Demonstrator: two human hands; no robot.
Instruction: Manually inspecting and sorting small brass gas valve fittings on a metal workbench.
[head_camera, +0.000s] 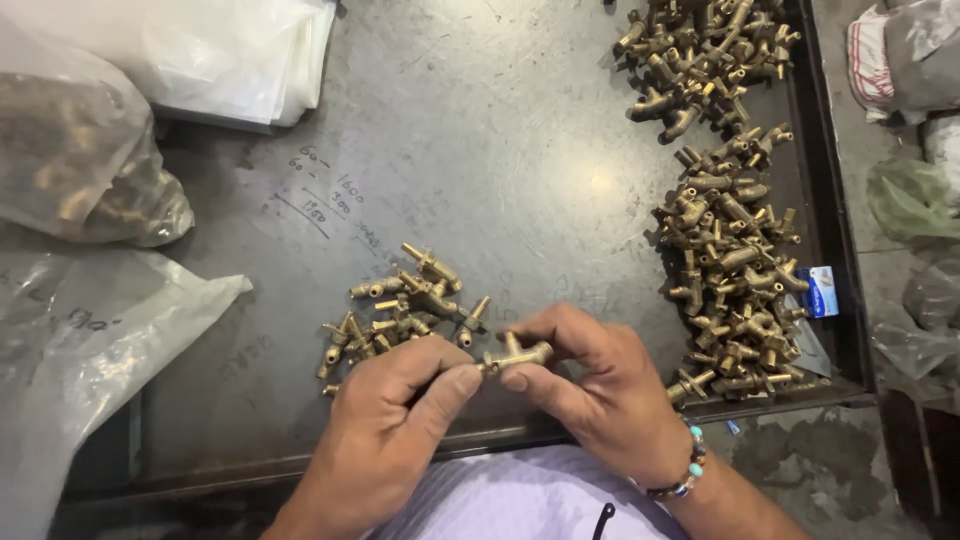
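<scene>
A brass tee-shaped fitting (517, 354) is held between both hands just above the near edge of a dark metal tray (480, 150). My right hand (590, 385) pinches its right end with thumb and fingers. My left hand (390, 430) grips its left end between thumb and forefinger. Just beyond my left hand lies a small heap of brass fittings (400, 305). A beaded bracelet (685, 470) is on my right wrist.
A long pile of several brass fittings (725, 200) runs down the tray's right side. Clear plastic bags (90, 170) lie at the left, one holding brass parts, and a stack of bags (220, 50) sits at the top left. A small blue-and-white box (822, 290) rests at the tray's right rim.
</scene>
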